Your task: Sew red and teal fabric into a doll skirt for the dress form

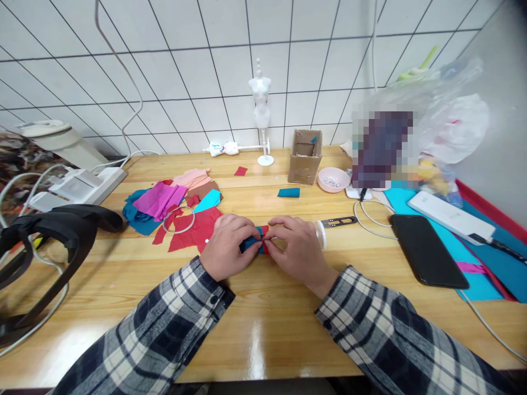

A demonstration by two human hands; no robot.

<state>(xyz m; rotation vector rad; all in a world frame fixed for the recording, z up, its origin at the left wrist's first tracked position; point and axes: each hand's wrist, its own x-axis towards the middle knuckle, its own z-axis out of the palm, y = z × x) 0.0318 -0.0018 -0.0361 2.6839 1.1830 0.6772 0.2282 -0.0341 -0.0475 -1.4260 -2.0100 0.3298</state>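
while both hands meet near the middle of the wooden table (263, 329), toward its front edge, the left hand (225, 249) and the right hand (297, 249) pinch a small folded piece of blue and red fabric (257, 242) between thumbs and fingertips, each hand closed narrow on it. the fabric lies flat on the tabletop between the two hands, partly hidden under the fingers, so its full shape cannot be told. to do this pinching well, it seems best to keep the layers pressed flat against the wood and the edges lined up, with light, even pressure from both sides. just beside the right hand lie thread snips (340, 222); a pile of fabric scraps (173, 211) sits beyond the left hand.
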